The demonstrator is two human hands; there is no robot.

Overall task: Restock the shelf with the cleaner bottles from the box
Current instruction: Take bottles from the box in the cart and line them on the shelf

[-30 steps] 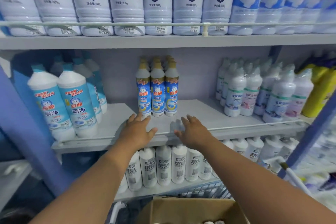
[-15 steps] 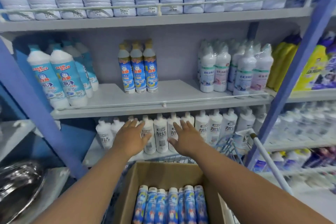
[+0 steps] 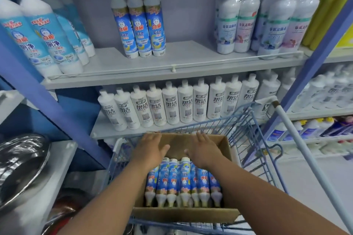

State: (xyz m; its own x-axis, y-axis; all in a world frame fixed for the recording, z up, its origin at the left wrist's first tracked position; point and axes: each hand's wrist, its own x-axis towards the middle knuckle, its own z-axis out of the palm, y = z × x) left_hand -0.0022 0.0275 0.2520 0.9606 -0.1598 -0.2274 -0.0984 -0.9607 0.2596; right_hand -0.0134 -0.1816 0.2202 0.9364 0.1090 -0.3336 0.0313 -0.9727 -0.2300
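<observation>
A cardboard box [image 3: 227, 146] sits in a blue wire cart. Inside it lie several blue-labelled cleaner bottles [image 3: 172, 181] side by side, caps toward me. My left hand [image 3: 150, 149] and my right hand [image 3: 205, 150] hover flat over the far end of the box, fingers spread, holding nothing. Three matching cleaner bottles [image 3: 138, 23] stand upright in a row on the grey shelf [image 3: 191, 61] above, with bare shelf surface to their right and in front.
The cart [image 3: 254, 129] has a pale handle bar [image 3: 305, 150] on the right. White bottles [image 3: 183, 104] fill the lower shelf behind the cart. Large blue-and-white bottles [image 3: 45, 36] stand left, wrapped white bottles [image 3: 267, 19] right. A blue upright post [image 3: 47, 105] and metal bowls [image 3: 21, 166] are at left.
My view has tilted down from the shelf to the box. Both hands have dropped from the shelf edge to just above the bottles in the box.
</observation>
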